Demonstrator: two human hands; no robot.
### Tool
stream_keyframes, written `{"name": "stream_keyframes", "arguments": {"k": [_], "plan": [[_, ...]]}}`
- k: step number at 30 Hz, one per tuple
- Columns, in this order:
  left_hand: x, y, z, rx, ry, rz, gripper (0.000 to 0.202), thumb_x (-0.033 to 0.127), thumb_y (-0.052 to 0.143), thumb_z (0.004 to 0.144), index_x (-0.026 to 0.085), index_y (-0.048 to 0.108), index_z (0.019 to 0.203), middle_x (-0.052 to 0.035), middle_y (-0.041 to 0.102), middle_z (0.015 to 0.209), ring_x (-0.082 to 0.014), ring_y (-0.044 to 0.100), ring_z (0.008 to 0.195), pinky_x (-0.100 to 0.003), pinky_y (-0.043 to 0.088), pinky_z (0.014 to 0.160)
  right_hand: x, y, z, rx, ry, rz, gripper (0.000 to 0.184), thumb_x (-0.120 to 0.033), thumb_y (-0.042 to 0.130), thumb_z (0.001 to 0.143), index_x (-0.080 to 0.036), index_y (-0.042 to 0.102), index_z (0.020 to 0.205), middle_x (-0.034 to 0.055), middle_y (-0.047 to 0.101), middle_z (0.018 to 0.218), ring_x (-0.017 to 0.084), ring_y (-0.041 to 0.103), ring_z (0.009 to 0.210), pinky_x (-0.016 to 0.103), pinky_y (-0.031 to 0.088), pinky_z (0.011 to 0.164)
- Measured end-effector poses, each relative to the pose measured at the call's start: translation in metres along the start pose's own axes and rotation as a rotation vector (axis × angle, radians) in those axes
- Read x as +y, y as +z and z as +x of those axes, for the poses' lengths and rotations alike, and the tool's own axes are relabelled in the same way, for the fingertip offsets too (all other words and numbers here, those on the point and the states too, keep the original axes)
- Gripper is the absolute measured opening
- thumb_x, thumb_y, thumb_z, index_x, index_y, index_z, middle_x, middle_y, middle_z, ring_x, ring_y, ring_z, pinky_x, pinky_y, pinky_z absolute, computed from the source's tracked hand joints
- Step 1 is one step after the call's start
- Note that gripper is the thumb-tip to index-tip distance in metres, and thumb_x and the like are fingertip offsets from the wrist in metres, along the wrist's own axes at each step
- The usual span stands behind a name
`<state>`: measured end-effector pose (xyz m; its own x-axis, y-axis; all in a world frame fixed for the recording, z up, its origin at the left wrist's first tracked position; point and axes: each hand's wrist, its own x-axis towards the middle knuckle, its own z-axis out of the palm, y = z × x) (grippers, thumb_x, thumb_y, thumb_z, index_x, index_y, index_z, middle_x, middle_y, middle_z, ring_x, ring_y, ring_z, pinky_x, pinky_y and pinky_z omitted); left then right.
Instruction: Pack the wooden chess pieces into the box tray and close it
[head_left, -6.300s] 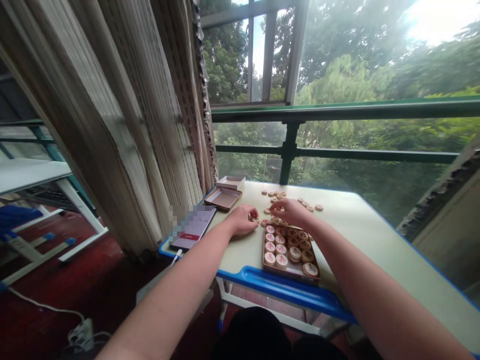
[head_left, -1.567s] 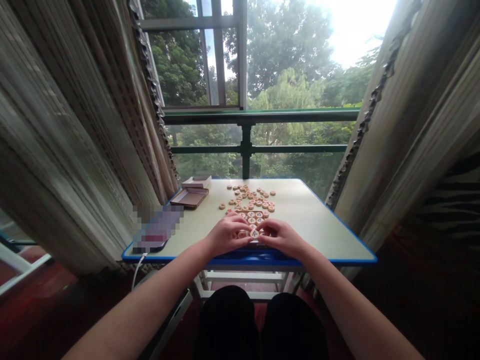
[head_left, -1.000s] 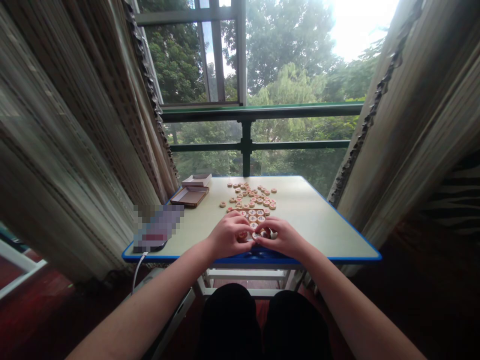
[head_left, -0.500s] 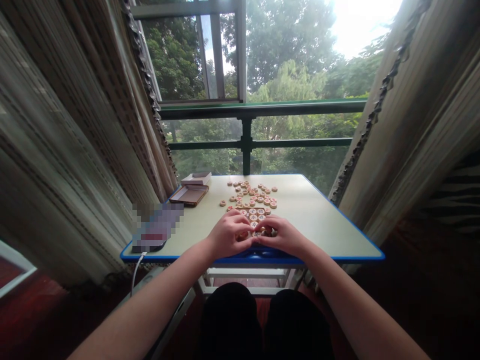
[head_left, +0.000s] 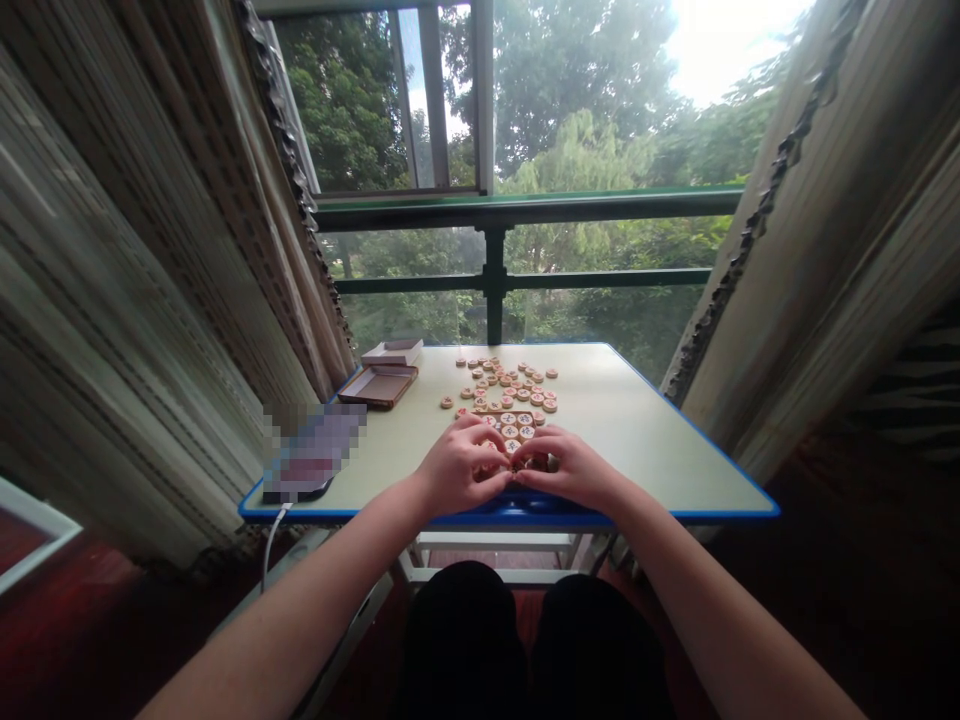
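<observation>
A shallow box [head_left: 498, 414] of round wooden Chinese chess pieces [head_left: 511, 432] lies near the table's front edge, the pieces set in rows with red and dark characters up. Over its left side curves my left hand [head_left: 469, 462], thumb and fingers closed in at the front row. From the right, my right hand [head_left: 562, 465] bends in likewise, its fingertips meeting those of the left. Between the fingertips a front-row piece is mostly hidden. Behind the box, loose pieces [head_left: 523, 394] are scattered on the table.
On the pale, blue-edged table [head_left: 637, 440], an open brown tray [head_left: 379, 386] and a white box part [head_left: 392, 352] stand at the back left. A blurred-out device [head_left: 319, 450] with a white cable [head_left: 272, 540] lies at the left edge. Curtains [head_left: 247, 300] hang beside the window.
The view has tipped slightly. My fingertips have closed over the front-row piece, which showed between them before. Both hands stay at the box, and the scattered pieces lie as they were.
</observation>
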<state>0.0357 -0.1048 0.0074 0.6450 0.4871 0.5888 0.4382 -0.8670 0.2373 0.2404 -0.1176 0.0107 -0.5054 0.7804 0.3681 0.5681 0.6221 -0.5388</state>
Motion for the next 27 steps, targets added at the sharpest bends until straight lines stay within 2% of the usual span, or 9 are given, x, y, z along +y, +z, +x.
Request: {"name": "stream_keyframes", "arguments": {"k": [21,24,27], "plan": [[0.0003,0.0005,-0.0006,-0.032,0.026,-0.009,0.015,0.031,0.059,0.076,0.023,0.072,0.077,-0.0045,0.064,0.091,-0.0185,0.05,0.087,-0.036,0.041,0.085,-0.0029,-0.0013,-0.0025,0.014,-0.081,-0.034,0.015,-0.031,0.061,0.077,-0.02,0.071,0.079,0.0032,0.054,0.071,0.014,0.05,0.072,0.028,0.042,0.069],[0.0015,-0.0008,-0.0007,-0.003,0.012,-0.013,0.013,0.027,0.059,0.074,0.022,0.071,0.077,-0.0043,0.064,0.09,-0.0186,0.05,0.087,-0.036,0.041,0.085,-0.0025,-0.0015,-0.0026,0.008,-0.072,-0.013,0.015,-0.032,0.061,0.077,-0.02,0.071,0.079,0.0032,0.054,0.071,0.015,0.05,0.072,0.028,0.043,0.069],[0.0015,-0.0015,-0.0015,0.075,-0.01,-0.015,0.013,0.021,0.059,0.071,0.02,0.069,0.079,-0.0043,0.064,0.088,-0.019,0.051,0.087,-0.036,0.041,0.087,-0.0004,-0.0029,-0.0035,0.014,-0.051,0.015,0.017,-0.034,0.062,0.076,-0.02,0.071,0.079,0.0034,0.054,0.073,0.015,0.051,0.074,0.028,0.043,0.07]]}}
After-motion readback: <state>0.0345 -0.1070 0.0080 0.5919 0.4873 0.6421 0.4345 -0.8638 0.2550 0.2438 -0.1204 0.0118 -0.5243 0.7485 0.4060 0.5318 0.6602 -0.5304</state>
